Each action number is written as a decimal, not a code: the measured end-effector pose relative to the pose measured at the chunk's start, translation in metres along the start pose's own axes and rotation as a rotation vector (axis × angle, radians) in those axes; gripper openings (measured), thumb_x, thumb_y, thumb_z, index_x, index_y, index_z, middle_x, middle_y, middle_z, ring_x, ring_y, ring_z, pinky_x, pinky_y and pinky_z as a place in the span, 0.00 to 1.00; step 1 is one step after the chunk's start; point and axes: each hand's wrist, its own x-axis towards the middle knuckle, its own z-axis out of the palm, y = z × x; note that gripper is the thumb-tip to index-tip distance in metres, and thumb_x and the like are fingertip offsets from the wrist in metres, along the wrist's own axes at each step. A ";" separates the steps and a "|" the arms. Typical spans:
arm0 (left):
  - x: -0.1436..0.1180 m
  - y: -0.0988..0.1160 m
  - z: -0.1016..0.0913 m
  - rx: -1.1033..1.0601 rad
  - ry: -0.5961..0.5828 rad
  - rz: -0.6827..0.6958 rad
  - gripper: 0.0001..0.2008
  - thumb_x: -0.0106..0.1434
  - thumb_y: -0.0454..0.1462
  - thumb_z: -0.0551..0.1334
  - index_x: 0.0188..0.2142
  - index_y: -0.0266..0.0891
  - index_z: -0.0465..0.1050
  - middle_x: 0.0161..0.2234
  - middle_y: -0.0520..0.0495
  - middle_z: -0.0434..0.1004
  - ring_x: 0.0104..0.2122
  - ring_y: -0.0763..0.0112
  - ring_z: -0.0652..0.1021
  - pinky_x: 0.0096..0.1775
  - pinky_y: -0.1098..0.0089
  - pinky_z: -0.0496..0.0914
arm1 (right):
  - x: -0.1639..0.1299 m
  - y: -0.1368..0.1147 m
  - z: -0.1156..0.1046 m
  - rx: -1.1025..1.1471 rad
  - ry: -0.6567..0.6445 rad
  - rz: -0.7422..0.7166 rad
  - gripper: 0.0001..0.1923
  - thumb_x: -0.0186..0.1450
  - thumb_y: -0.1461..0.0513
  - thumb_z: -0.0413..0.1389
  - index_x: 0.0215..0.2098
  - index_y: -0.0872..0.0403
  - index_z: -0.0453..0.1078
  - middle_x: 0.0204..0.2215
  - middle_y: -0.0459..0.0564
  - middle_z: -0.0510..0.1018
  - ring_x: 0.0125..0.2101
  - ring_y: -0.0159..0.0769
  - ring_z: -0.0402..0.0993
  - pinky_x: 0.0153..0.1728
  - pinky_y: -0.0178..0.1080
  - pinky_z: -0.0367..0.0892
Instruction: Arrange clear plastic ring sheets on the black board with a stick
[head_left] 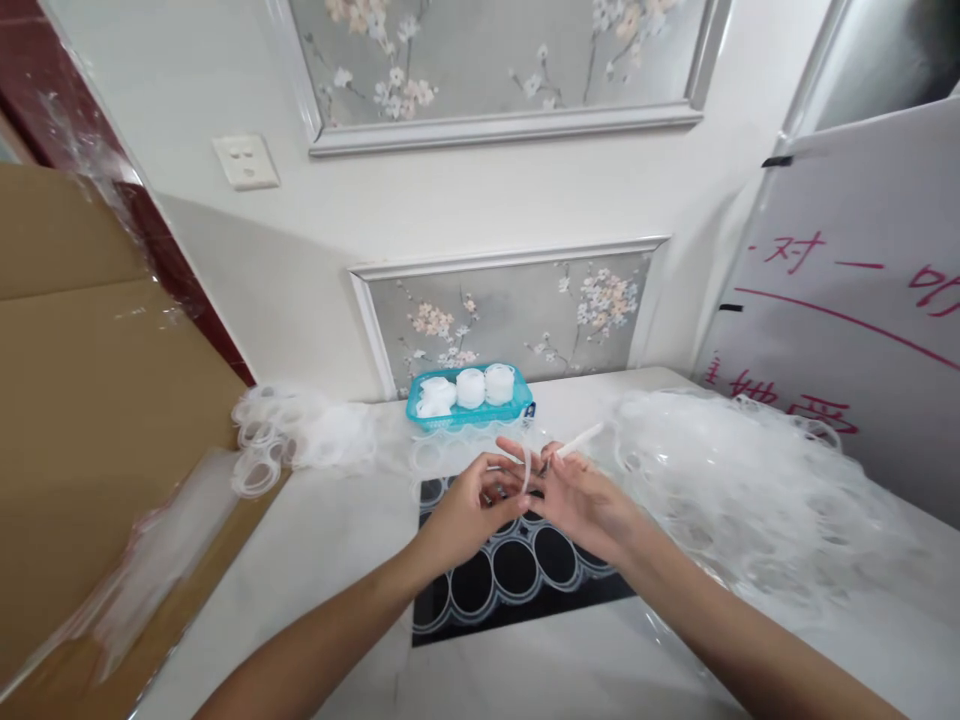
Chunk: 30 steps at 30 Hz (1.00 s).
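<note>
Both hands meet over the middle of the table. My left hand (pixel 476 498) pinches a thin, translucent white plastic ring (pixel 526 470), seen nearly edge-on. My right hand (pixel 585 498) is closed around a slim white pen-like tool (pixel 581 440); its dark tip points toward the ring, and its exact kind is unclear. Fingers of the right hand also reach the ring's edge. Below the hands lies a black mat (pixel 480 622), with a clear plastic sheet of joined rings (pixel 516 568) on top of it.
A blue plastic basket (pixel 469 417) with stacked white rings (pixel 471 388) stands against the wall. To the right spreads a large heap of clear ring sheets (pixel 750 480); a smaller pile (pixel 300 430) sits at left. A cardboard box (pixel 82 420) borders the left side, a whiteboard (pixel 847 270) the right.
</note>
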 end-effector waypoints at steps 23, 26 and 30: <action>-0.016 0.008 -0.010 -0.761 0.180 -0.099 0.16 0.53 0.36 0.68 0.42 0.37 0.78 0.45 0.42 0.77 0.45 0.62 0.77 0.47 0.69 0.69 | -0.029 0.003 0.001 -0.533 -0.293 0.096 0.06 0.55 0.60 0.63 0.29 0.56 0.76 0.36 0.52 0.78 0.47 0.35 0.70 0.46 0.36 0.65; -0.021 0.009 -0.006 -0.578 0.131 -0.060 0.20 0.54 0.32 0.67 0.48 0.43 0.75 0.51 0.45 0.73 0.51 0.60 0.73 0.52 0.66 0.66 | -0.030 0.001 -0.003 -0.475 -0.286 0.044 0.09 0.54 0.58 0.64 0.28 0.56 0.75 0.45 0.54 0.76 0.43 0.34 0.72 0.42 0.35 0.66; -0.025 0.013 -0.002 -0.121 0.046 -0.065 0.20 0.59 0.32 0.62 0.52 0.47 0.71 0.53 0.47 0.71 0.52 0.62 0.71 0.54 0.64 0.63 | -0.030 0.001 -0.005 -0.345 -0.212 -0.020 0.10 0.54 0.55 0.64 0.26 0.53 0.74 0.46 0.51 0.75 0.48 0.38 0.69 0.40 0.36 0.66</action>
